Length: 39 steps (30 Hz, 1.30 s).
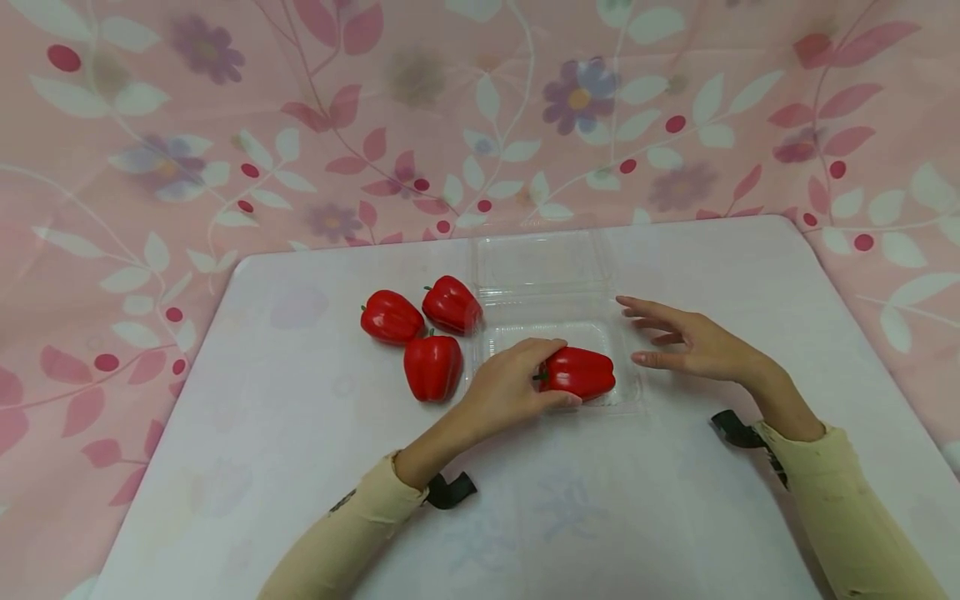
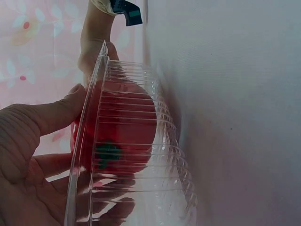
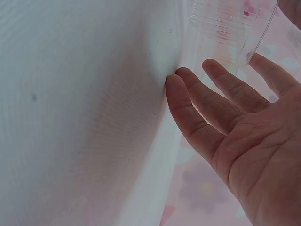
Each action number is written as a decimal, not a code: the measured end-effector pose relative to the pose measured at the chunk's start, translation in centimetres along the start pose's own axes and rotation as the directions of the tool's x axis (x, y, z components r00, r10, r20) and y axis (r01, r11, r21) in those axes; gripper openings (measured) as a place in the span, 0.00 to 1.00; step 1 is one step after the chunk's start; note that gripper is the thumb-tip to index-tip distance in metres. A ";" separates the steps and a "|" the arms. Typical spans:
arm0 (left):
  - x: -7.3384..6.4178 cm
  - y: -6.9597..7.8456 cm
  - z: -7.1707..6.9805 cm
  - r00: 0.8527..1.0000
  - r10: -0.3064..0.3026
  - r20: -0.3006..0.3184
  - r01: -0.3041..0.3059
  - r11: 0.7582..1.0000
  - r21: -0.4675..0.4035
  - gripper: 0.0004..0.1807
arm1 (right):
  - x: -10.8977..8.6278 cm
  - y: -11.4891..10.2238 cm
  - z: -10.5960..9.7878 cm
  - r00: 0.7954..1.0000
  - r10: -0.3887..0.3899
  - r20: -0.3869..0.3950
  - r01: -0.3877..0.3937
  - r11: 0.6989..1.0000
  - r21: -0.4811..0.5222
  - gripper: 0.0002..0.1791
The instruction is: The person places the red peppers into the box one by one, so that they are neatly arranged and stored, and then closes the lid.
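A clear plastic clamshell box lies unfolded on the table, its lid tipped back on the far side. My left hand grips a red bell pepper by its stem end, fingers along the far side and thumb along the near side. In the left wrist view the same pepper shows through the ribbed wall, down inside the tray, with the fingers reaching in over the rim. My right hand is off the box's right side, fingers extended and holding nothing; its palm faces the right wrist camera.
Left of the box, three more red bell peppers sit close together: one at the back left, one touching the box's edge, one nearer. The white table ends at a pink floral cloth behind.
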<state>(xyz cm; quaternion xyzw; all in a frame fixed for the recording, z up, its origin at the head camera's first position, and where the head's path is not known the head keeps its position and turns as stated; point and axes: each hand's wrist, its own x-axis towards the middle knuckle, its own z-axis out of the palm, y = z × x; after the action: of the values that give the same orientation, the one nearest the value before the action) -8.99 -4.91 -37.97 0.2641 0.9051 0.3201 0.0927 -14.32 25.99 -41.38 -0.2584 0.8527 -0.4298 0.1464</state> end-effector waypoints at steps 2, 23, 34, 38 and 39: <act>0.1 0.0 0.1 1.000 -0.003 0.003 0.003 1.000 -0.008 0.38 | 0.0 -0.1 0.0 1.000 -0.001 -0.002 0.001 1.000 -0.003 0.44; 1.1 0.4 1.1 0.998 -0.040 0.055 0.042 0.998 -0.040 0.39 | 0.0 -0.1 0.0 1.000 -0.001 0.006 0.001 1.000 0.003 0.44; 1.2 0.4 1.2 0.996 -0.022 0.092 0.027 0.998 -0.061 0.38 | 0.0 -0.1 0.0 1.000 0.005 0.001 -0.005 1.000 0.004 0.44; 1.3 0.5 1.4 0.995 -0.008 0.095 0.013 0.998 -0.059 0.36 | 0.0 -0.2 0.0 1.000 0.002 0.000 -0.002 1.000 0.008 0.44; 1.3 0.5 1.4 0.995 -0.006 0.095 0.012 0.998 -0.059 0.36 | 0.0 -0.2 0.0 1.000 0.002 0.000 -0.002 1.000 0.010 0.44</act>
<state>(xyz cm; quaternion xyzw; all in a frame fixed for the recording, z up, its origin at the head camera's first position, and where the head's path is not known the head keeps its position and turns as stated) -9.41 -3.15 -38.75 0.2720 0.8909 0.3336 0.1450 -14.29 25.90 -41.26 -0.2569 0.8508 -0.4340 0.1478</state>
